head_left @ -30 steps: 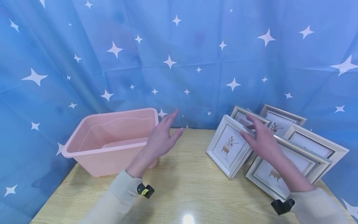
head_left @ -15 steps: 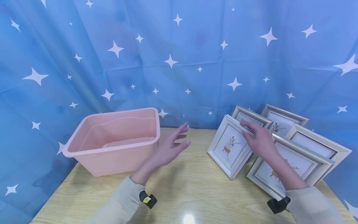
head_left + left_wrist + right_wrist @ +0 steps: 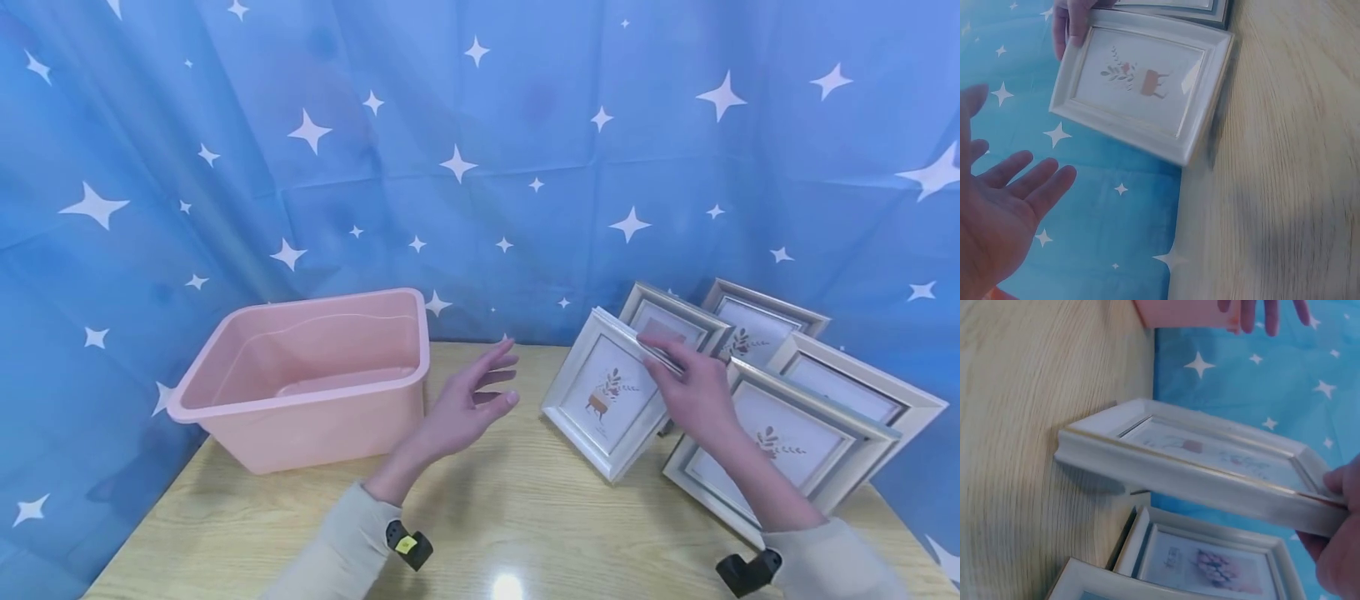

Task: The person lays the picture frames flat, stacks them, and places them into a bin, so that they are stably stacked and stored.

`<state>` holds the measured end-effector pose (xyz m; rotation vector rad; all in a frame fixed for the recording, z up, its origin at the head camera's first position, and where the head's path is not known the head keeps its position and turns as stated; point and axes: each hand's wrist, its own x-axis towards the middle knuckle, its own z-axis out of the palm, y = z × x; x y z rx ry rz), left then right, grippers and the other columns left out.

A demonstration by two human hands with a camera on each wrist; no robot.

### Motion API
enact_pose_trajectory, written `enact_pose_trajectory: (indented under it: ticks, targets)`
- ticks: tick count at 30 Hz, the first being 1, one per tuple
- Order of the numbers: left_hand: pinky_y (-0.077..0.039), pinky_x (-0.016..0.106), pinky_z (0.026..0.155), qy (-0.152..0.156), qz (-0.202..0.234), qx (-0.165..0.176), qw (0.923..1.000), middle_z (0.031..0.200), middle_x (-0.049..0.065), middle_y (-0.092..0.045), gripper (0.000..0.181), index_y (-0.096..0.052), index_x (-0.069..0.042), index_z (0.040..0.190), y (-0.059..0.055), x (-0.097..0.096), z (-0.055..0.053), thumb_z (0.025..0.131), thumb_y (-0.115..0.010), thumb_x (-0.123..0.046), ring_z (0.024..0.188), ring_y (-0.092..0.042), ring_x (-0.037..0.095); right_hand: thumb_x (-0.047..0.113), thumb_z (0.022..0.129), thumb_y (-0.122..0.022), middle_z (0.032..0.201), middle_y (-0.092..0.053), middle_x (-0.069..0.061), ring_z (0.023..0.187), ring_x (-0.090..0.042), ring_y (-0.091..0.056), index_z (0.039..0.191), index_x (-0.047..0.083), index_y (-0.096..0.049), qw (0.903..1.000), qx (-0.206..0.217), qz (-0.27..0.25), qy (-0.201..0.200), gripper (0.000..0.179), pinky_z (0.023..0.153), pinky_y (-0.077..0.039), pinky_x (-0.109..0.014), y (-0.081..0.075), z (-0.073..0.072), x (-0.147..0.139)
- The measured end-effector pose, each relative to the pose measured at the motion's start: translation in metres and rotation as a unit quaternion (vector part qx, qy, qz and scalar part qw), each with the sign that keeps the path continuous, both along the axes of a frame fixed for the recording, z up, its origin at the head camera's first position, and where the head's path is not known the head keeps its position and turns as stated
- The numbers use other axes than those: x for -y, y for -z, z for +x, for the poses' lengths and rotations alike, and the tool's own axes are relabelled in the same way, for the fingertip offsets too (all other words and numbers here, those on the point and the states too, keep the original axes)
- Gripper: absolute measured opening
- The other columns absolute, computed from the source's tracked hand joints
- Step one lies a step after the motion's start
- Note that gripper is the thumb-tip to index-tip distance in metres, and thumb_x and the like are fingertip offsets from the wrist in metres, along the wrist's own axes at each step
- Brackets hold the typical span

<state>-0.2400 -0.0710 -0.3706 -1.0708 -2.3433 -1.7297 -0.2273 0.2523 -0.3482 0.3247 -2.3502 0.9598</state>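
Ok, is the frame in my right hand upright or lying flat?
Upright but tilted: your right hand pinches the frame near its upper corner, lower edge down by the table. Contact there is unclear.

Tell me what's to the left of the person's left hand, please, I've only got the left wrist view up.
Observer: The head view shows a pink, open-topped tub standing to the left of the left hand.

Operator: Okay, and how does the grip look from the far side?

Observer: In the right wrist view, the right hand has a finger behind the white picture frame, with the thumb on its front.

Operator: Anything else standing over on the person's right?

Observer: Yes. In the head view, a larger-looking silver-edged frame stands there, partly covering another frame behind it.
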Motion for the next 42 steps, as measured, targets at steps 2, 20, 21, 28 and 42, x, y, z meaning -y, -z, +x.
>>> enact_pose_trajectory:
  ticks: [2,20,21,28,42]
  targets:
    - [-0.051,0.039,0.102,0.003,0.008,-0.001,1.0,0.153,0.013,-0.049,0.068,-0.033,-0.02,0.162,0.001,-0.002,0.0,0.102,-0.065,-0.015,0.134,-0.055,0.031,0.007,0.099,-0.067,0.124,-0.069,-0.021,0.108,-0.032,-0.069,0.126,0.003,-0.071,0.9999,0.004,-0.013,0.0,0.028,0.085,-0.042,-0.006,0.0,0.003,0.001]
    - [-0.048,0.044,0.106,0.011,0.023,-0.024,0.9994,0.154,0.012,-0.048,0.068,-0.034,-0.019,0.162,-0.002,-0.024,-0.007,0.102,-0.065,-0.013,0.139,-0.048,0.033,0.018,0.102,-0.066,0.14,-0.061,-0.018,0.115,-0.012,-0.065,0.139,0.004,-0.063,0.9797,0.124,-0.154,-0.033,0.039,0.082,-0.052,-0.013,-0.003,0.031,0.013]
    - [-0.049,0.041,0.106,0.012,0.023,-0.023,0.9994,0.155,0.012,-0.048,0.068,-0.034,-0.019,0.162,-0.002,-0.025,-0.008,0.102,-0.065,-0.013,0.139,-0.048,0.032,0.019,0.102,-0.066,0.137,-0.064,-0.015,0.108,-0.006,-0.066,0.139,0.004,-0.063,0.9787,0.123,-0.161,-0.033,0.04,0.08,-0.054,-0.014,-0.003,0.032,0.015]
    - [-0.05,0.035,0.104,0.033,0.024,-0.022,0.9989,0.157,0.009,-0.045,0.067,-0.032,-0.019,0.162,-0.005,-0.034,-0.012,0.103,-0.063,-0.011,0.137,-0.051,0.03,0.02,0.101,-0.067,0.123,-0.068,0.014,0.096,-0.002,-0.069,0.136,0.004,-0.065,0.9711,0.122,-0.195,-0.064,0.038,0.079,-0.057,-0.02,0.001,0.041,0.021]
    - [-0.061,0.036,0.082,0.075,0.039,0.021,0.9962,0.158,0.008,-0.042,0.068,-0.029,-0.029,0.163,-0.013,-0.038,-0.01,0.105,-0.06,-0.012,0.124,-0.062,0.023,0.009,0.101,-0.065,0.135,-0.067,0.006,0.123,0.004,-0.056,0.133,0.001,-0.066,0.97,0.079,-0.199,-0.115,0.033,0.096,-0.046,-0.013,0.005,0.047,0.027]
